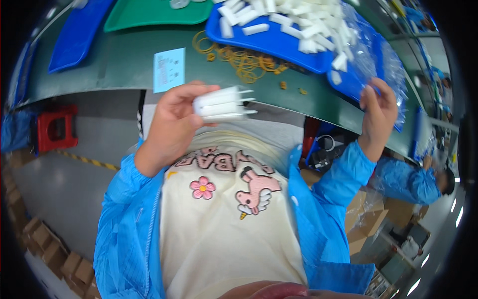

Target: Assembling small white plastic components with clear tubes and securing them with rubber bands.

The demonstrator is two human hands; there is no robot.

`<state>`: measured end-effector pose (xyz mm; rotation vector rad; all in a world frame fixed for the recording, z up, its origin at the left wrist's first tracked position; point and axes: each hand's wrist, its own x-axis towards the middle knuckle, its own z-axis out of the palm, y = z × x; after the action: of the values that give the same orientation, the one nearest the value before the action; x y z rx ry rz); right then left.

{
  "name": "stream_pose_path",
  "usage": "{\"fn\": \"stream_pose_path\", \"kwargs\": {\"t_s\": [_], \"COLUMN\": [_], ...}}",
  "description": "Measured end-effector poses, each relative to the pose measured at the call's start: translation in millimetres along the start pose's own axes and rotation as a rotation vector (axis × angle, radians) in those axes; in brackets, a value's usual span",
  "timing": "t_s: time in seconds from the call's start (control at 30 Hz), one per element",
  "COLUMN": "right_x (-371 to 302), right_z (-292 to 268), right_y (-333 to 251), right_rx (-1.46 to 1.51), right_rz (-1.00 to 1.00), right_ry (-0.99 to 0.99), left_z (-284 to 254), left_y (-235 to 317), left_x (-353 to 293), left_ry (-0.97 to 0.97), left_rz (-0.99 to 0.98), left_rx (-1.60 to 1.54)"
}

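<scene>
My left hand [174,117] is closed round a small bundle of white plastic pieces [222,105] in front of my chest, just off the table's near edge. Thin white prongs stick out of the bundle toward the right. To the right, my right hand [379,112] is raised beside a blue tray, its fingers loosely bent and apart, with nothing visible in them. Many similar white pieces [303,22] are heaped in the large blue tray [279,52] at the back. Yellow rubber bands [246,62] lie loose on the green table before that tray.
A light blue printed card [169,70] lies on the table [119,65]. A green tray [154,17] and another blue tray [74,40] stand far left. Clear plastic bags [366,37] cover the right side. A red stool [57,128] stands left; a co-worker in blue [406,179] is at right.
</scene>
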<state>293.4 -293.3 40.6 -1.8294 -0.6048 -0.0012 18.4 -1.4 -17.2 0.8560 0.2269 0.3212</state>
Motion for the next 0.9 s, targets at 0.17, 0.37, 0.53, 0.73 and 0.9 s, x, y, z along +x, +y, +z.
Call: {"fn": "stream_pose_path", "kwargs": {"t_s": [0.17, 0.37, 0.53, 0.73, 0.9], "right_x": [-44, -80, -80, -86, -91], "right_z": [60, 113, 118, 124, 132], "right_y": [-20, -45, -58, -53, -49], "right_rx": [0.602, 0.64, 0.625, 0.648, 0.634], "right_rz": [-0.024, 0.013, 0.111, 0.062, -0.022], "right_ry": [-0.156, -0.3, -0.372, -0.427, -0.391], "left_z": [4, -1, 0, 0, -1], "left_y": [-2, -3, 1, 1, 4], "left_x": [2, 5, 2, 3, 2], "left_ry": [-0.171, -0.273, -0.277, -0.286, -0.27], "left_rz": [0.071, 0.115, 0.16, 0.212, 0.228], "left_rx": [0.009, 0.029, 0.117, 0.217, 0.291]}}
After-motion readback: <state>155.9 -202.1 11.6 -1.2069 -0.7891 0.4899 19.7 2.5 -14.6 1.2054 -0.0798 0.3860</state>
